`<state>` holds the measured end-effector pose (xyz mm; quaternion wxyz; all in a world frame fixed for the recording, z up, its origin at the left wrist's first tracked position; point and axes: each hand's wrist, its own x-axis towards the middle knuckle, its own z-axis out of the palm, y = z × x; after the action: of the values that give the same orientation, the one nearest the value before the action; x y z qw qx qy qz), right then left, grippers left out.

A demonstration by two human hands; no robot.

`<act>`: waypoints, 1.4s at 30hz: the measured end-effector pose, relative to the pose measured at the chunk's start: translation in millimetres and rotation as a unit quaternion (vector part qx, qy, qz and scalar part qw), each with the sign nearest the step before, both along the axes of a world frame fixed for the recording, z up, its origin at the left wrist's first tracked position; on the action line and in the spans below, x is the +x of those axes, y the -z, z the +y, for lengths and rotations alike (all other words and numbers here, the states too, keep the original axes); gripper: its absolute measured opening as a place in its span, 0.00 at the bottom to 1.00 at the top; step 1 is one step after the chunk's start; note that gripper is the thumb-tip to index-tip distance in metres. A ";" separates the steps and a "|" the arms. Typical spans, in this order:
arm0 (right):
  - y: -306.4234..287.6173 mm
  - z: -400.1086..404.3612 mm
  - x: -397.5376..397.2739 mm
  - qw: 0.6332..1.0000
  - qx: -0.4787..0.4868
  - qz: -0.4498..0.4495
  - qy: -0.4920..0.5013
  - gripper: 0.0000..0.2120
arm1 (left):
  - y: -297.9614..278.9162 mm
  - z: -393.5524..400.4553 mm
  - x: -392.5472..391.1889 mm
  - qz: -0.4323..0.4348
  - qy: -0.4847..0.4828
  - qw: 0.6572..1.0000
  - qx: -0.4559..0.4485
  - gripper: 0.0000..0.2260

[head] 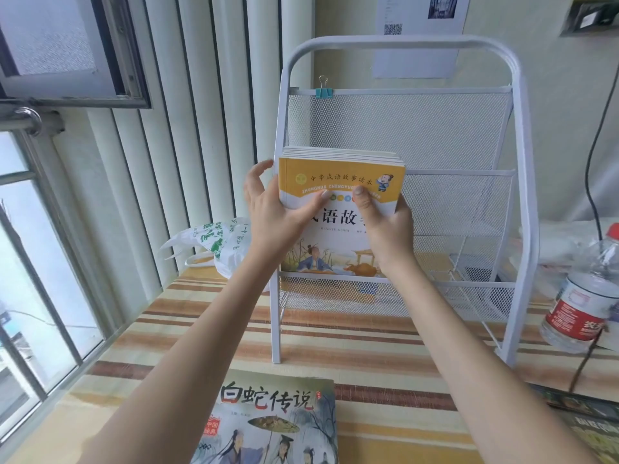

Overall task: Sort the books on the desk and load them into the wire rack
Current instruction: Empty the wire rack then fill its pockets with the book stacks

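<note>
Head view: my left hand [271, 209] and right hand [385, 222] both grip one stack of yellow-topped paperback storybooks [341, 182], fingers curled round its sides, thumbs pressed on the cover, standing in the white wire mesh rack's [469, 135] lowest pocket. One illustrated book [278, 420] lies on the striped desk [385, 356]; one clear plastic bottle [582, 296] stands right.

home room | striped tablecloth [335, 333] | window [40, 229] | water bottle [582, 296]

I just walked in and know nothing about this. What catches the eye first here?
Both hands, left hand and right hand, grip a yellow book stack upright at the left of the white rack, its bottom edge behind the front tier's rail. Near the bottom edge, another book lies flat on the striped cloth. A bottle stands at the right.
</note>
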<state>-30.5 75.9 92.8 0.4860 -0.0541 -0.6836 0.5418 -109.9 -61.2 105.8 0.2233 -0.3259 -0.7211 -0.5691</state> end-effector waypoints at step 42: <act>-29.3 3.1 -10.7 0.793 0.457 0.016 0.402 0.16 | -18.7 19.1 5.9 0.318 -0.245 0.908 -0.116 0.16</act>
<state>-41.3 79.0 122.1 0.6386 -0.0868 -0.7607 -0.0772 -104.1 -42.0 124.4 0.5339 -0.3263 -0.7300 -0.2748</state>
